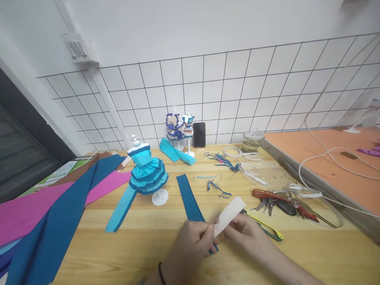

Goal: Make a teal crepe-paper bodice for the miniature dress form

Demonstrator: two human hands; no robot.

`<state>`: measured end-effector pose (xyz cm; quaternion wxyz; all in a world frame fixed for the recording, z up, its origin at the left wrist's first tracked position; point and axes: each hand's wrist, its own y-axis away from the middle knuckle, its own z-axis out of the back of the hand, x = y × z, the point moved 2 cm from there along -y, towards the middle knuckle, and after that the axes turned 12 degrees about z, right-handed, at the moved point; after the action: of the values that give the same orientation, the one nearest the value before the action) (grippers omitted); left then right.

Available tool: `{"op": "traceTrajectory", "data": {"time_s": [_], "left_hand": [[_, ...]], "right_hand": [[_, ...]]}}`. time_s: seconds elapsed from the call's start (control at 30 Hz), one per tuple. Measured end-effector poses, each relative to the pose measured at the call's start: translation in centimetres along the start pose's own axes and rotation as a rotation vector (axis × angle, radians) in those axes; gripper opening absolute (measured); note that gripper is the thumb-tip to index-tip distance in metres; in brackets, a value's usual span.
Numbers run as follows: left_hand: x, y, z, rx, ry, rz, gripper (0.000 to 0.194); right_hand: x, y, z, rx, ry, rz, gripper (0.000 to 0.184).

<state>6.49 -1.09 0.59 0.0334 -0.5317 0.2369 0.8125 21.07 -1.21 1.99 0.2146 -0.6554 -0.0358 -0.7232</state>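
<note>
My left hand (194, 241), with a dark band at the wrist, pinches the lower end of a cream paper strip (230, 213) between thumb and forefinger. My right hand (247, 233) is closed against the strip's lower right edge, its fingertips partly hidden. Under the hands lies a dark blue crepe paper strip (190, 198), running up toward the table's middle. Beside my right hand is a yellow-green cutter (271, 232), partly covered by it. To the left, a small mannequin in a ruffled turquoise dress (148, 170) stands on a white round base (160, 197).
Blue crepe paper (65, 213) and pink crepe paper (109, 186) cover the left side. Two dressed mini mannequins (188, 126) and a phone (199, 134) stand by the wall. Paper scraps (216, 188), keys (268, 206), a glass pot (252, 142) and cables are to the right.
</note>
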Motion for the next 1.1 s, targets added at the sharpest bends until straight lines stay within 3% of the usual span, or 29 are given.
{"op": "traceTrajectory", "data": {"time_s": [0.23, 0.4, 0.7, 1.1], "left_hand": [[-0.59, 0.31, 0.26, -0.078, -0.138, -0.118, 0.045], [-0.89, 0.47, 0.44, -0.144, -0.216, -0.233, 0.044], [-0.73, 0.3, 0.26, -0.082, -0.184, -0.143, 0.046], [-0.68, 0.42, 0.37, -0.116, -0.138, -0.187, 0.044]], "right_hand": [[-0.65, 0.09, -0.03, -0.026, 0.106, -0.007, 0.027], [-0.41, 0.0, -0.12, -0.016, 0.043, -0.016, 0.023], [-0.42, 0.06, -0.07, -0.008, 0.003, -0.027, 0.025], [-0.48, 0.1, 0.06, -0.013, 0.154, 0.027, 0.019]]}}
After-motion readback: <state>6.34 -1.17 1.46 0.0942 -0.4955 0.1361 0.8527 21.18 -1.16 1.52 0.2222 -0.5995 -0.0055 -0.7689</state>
